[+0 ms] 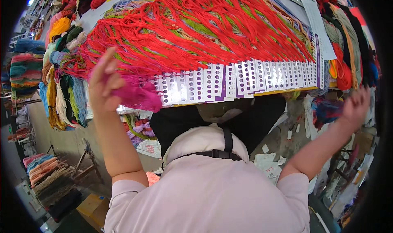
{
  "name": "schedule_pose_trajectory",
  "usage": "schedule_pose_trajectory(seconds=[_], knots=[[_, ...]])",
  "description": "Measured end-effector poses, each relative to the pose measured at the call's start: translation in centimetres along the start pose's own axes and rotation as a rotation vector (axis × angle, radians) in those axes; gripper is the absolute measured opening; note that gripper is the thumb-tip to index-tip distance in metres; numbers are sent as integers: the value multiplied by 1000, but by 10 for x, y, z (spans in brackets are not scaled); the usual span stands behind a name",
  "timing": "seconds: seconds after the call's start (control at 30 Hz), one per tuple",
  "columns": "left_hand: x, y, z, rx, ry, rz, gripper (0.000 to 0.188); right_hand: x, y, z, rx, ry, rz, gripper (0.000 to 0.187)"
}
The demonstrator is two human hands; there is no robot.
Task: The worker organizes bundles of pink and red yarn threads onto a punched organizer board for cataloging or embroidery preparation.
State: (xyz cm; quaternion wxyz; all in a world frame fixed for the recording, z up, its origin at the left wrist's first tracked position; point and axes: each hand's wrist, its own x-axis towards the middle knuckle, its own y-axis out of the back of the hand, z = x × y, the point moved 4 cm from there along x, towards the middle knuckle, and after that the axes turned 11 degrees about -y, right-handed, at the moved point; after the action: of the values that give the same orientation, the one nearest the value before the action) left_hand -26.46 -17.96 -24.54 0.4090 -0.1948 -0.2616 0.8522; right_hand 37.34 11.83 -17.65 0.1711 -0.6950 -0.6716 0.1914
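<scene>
My left hand (107,85) is raised at the left part of the table edge, its index finger pointing up and the others curled. A bundle of magenta thread (141,97) passes at its palm and hangs over the row of punched white cards (213,83); the hand appears closed on it. Bright red threads (196,24), mixed with green and lilac ones, fan out across the table above the cards. Out to the right, my right hand (356,106) is smeared by motion. Next to it is a dark blue and maroon thread bundle (327,109); whether the fingers hold it I cannot tell.
Multicoloured skeins (61,98) hang over the table's left end, more skeins (346,49) at its right. A long white paper strip (319,26) lies at the right. Racks of yarn (49,171) and a cardboard box (93,208) stand lower left. Scraps and bags (268,167) litter the floor.
</scene>
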Motion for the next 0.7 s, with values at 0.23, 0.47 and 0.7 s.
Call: schedule_pose_trajectory(seconds=[0.23,0.47,0.7], knots=[[-28,-36,-119,746,302,-172,35,-137,-246,316,-807,-466,-780,16],[-22,-49,-133,911,301,-144,30,-141,-248,346,-873,-405,-794,24],[4,-40,-161,958,446,-148,12,-142,-246,352,-864,-401,-772,24]])
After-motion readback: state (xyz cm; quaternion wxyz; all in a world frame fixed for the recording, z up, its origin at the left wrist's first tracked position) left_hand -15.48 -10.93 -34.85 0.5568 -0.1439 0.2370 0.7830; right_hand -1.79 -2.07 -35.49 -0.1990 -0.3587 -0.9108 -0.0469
